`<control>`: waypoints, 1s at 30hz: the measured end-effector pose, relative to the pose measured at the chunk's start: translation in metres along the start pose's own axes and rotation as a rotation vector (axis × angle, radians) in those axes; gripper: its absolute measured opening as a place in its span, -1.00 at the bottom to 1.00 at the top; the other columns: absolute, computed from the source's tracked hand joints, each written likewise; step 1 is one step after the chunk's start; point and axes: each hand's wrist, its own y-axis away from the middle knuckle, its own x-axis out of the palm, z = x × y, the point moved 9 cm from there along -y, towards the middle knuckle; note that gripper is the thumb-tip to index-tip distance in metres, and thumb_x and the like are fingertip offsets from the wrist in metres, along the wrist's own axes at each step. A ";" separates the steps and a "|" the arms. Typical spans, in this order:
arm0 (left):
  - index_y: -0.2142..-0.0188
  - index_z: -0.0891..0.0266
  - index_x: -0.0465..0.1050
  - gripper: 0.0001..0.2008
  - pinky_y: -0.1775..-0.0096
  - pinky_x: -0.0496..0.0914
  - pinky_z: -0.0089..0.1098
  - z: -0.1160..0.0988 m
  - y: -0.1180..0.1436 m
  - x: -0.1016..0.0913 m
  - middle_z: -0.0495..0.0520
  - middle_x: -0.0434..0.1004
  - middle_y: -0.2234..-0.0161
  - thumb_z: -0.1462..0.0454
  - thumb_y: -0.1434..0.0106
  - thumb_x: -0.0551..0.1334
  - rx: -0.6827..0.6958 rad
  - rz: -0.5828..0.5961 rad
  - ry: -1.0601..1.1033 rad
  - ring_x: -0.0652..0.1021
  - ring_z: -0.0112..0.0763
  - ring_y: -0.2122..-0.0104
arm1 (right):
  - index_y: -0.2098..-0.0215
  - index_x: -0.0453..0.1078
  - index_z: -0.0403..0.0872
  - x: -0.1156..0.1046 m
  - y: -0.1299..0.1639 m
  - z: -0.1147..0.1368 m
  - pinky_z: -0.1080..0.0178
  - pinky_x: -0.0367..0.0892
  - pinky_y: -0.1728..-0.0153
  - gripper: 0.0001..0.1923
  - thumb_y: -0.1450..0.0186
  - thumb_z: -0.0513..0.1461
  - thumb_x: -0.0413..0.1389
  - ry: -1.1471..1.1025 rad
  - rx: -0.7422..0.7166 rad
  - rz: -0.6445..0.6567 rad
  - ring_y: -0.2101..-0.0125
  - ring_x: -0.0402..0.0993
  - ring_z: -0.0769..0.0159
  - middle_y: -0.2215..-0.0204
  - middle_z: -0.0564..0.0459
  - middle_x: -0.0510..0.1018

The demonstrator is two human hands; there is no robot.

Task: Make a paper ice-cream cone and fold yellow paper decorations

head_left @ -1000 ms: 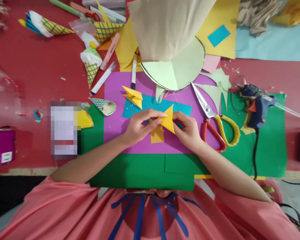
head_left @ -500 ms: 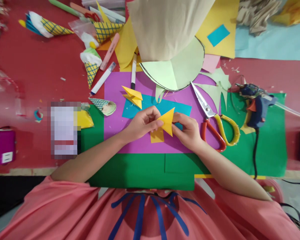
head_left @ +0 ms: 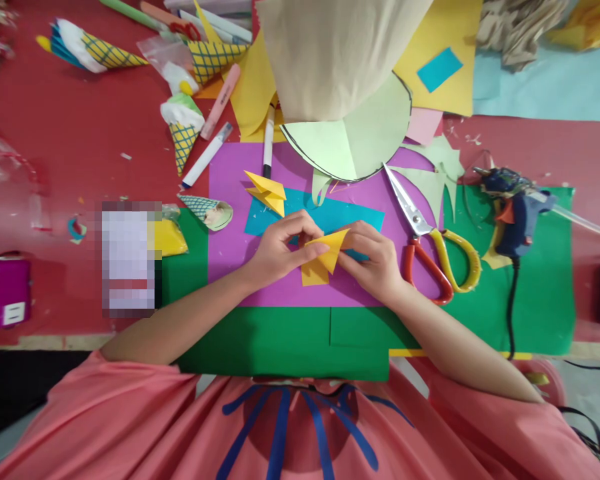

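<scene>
A folded piece of yellow paper [head_left: 336,249] is held between my hands, above the purple sheet. My left hand [head_left: 286,248] pinches its left side, with the thumb on top. From the right, my right hand [head_left: 373,252] closes on its edge; those fingertips are partly hidden behind the paper. Just under it lies a flat yellow paper piece [head_left: 315,273]. Beyond my hands is a blue paper strip [head_left: 325,210], and a folded yellow paper shape [head_left: 267,192] rests at its left end.
Scissors [head_left: 420,233] with red and yellow handles lie right of my hands, and a blue glue gun [head_left: 523,223] farther right. A pale green paper disc [head_left: 360,143] stands beyond, under a beige covering. Markers [head_left: 207,155] and small paper cones [head_left: 184,137] are at the left.
The folded yellow paper has tilted and dipped slightly toward me, its wide end narrowing in view. My right fingers have shifted a little left along its edge.
</scene>
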 end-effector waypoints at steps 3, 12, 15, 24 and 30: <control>0.41 0.16 0.44 -0.81 0.44 0.29 -0.43 -0.013 0.003 -0.003 -0.06 0.41 0.50 0.12 -0.20 0.34 0.130 -0.040 -0.128 0.39 -0.51 0.48 | 0.35 0.43 -0.04 0.001 0.000 -0.001 0.15 0.40 0.23 -0.91 -0.28 -0.34 0.13 0.041 0.010 0.010 0.28 0.50 0.24 0.30 -0.04 0.58; 0.30 0.18 0.44 -0.90 0.39 0.34 -0.45 -0.039 0.010 0.001 -0.06 0.50 0.43 0.27 -0.21 0.34 0.346 -0.047 -0.333 0.47 -0.50 0.41 | 0.25 0.46 -0.04 0.003 -0.001 0.001 0.17 0.44 0.15 -0.82 -0.26 -0.41 0.11 -0.023 -0.018 0.010 0.20 0.54 0.26 0.28 -0.01 0.60; 0.29 0.20 0.42 -0.90 0.34 0.36 -0.45 -0.046 0.012 0.004 -0.06 0.52 0.42 0.30 -0.22 0.33 0.401 -0.038 -0.397 0.48 -0.50 0.38 | 0.24 0.45 -0.03 0.003 0.000 0.002 0.17 0.45 0.15 -0.79 -0.25 -0.43 0.10 -0.030 -0.042 0.007 0.19 0.54 0.27 0.28 0.01 0.60; 0.27 0.20 0.43 -0.88 0.34 0.36 -0.43 -0.046 0.014 0.004 -0.04 0.44 0.42 0.22 -0.26 0.30 0.425 -0.027 -0.445 0.47 -0.48 0.37 | 0.21 0.42 -0.04 0.006 0.002 0.010 0.16 0.45 0.20 -0.76 -0.26 -0.44 0.05 0.086 -0.139 0.022 0.21 0.52 0.26 0.27 -0.01 0.59; 0.30 0.19 0.44 -0.91 0.35 0.36 -0.44 -0.044 0.011 0.006 -0.06 0.47 0.46 0.22 -0.28 0.26 0.380 -0.004 -0.387 0.46 -0.50 0.42 | 0.24 0.41 -0.05 0.012 0.003 0.014 0.16 0.45 0.27 -0.83 -0.32 -0.38 0.02 0.163 -0.173 0.071 0.25 0.51 0.26 0.28 -0.03 0.59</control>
